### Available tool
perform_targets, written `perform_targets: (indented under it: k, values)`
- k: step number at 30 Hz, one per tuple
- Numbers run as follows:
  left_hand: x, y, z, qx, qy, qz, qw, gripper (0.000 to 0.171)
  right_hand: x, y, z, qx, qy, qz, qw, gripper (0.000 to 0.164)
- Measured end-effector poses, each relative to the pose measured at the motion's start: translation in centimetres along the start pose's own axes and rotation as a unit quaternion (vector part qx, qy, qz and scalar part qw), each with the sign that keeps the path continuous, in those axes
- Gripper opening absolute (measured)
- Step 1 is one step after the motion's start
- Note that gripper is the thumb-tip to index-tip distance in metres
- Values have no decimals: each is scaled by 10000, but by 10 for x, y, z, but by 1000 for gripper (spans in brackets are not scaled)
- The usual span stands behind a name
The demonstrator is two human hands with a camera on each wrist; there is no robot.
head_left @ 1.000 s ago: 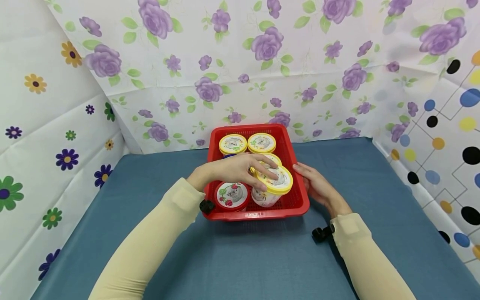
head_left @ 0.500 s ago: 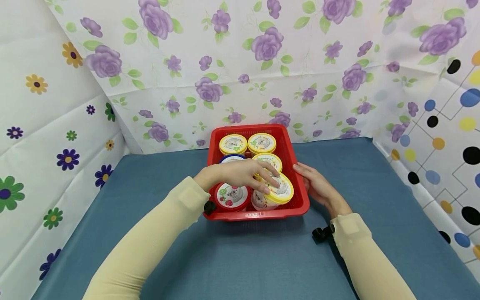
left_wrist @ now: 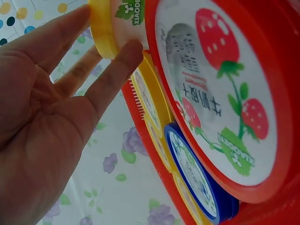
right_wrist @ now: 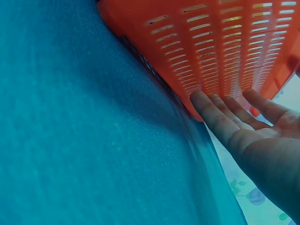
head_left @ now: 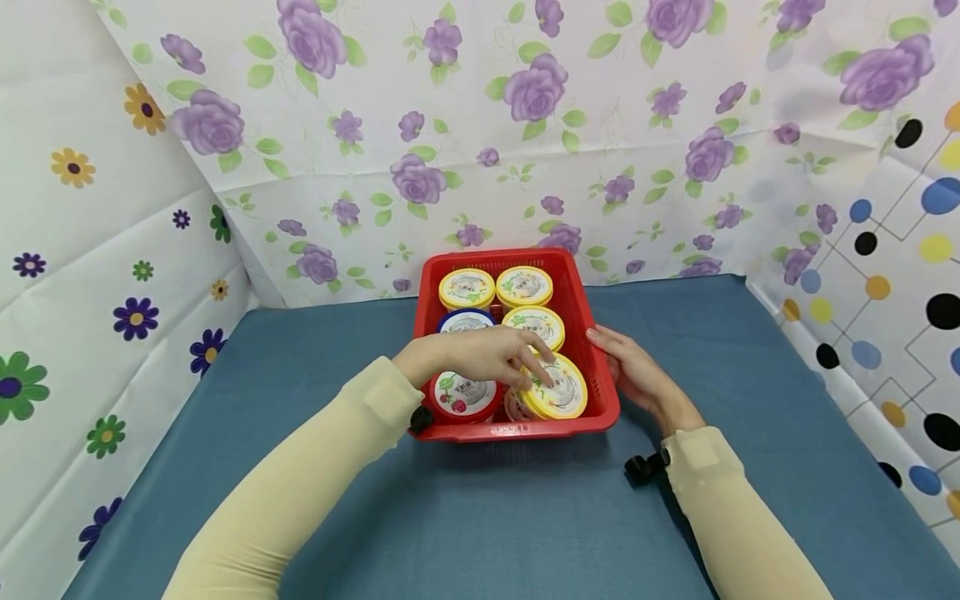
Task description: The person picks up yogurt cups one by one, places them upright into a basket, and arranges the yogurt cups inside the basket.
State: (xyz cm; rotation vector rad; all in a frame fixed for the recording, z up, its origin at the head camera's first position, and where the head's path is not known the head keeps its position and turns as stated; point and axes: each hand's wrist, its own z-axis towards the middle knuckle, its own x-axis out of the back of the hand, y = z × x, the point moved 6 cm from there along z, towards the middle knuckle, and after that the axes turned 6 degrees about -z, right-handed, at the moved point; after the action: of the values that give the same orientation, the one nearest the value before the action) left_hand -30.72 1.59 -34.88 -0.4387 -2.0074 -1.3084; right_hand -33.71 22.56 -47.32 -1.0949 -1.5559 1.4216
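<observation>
My left hand [head_left: 498, 354] reaches over the red plastic basket [head_left: 517, 430]. Its fairly straight fingers touch a yellow-lidded tub [head_left: 564, 396] in the front right corner, which leans slightly. In the left wrist view, fingertips meet the yellow lid [left_wrist: 102, 28] and the tub's wall, with the palm apart from it. A red-lidded tub [head_left: 463, 394], printed with strawberries, stands beside it, partly under the hand. Against the basket's right side, my right hand [head_left: 636, 367] rests with extended fingers, seen along the slotted wall [right_wrist: 211, 51] in the right wrist view.
Behind the left hand sit a blue-lidded tub [head_left: 465, 318] and three more yellow-lidded tubs [head_left: 523, 286] inside the basket. A blue cloth [head_left: 480, 525] covers the table. Flowered sheeting [head_left: 480, 125] hangs at the back, with patterned sheets on both sides.
The front right yellow-lidded tub has sunk lower into the basket and its lid has shifted towards the front. My left fingers have slid left across the lid. The right hand stays put.
</observation>
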Motion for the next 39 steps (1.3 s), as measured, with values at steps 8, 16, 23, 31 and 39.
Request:
perform_targets:
  k: [8,16,23,31,39]
  values:
    - [1,-8,-8,243,33,275,9993,37,-1,-1,-1,8,-37,55,10000,56]
    - [2,-11,-10,416,38,583,9974,39,0,-1,-1,9,-69,43,10000,56]
    - [0,-11,-10,442,-56,586,9973,42,0,-1,-1,20,-50,59,10000,55]
    - [-1,-9,-9,366,-118,719,9967,45,-1,-3,-1,37,1,44,10000,55]
    - [-2,-10,-7,354,-141,817,9959,49,0,-2,-1,37,0,40,10000,54]
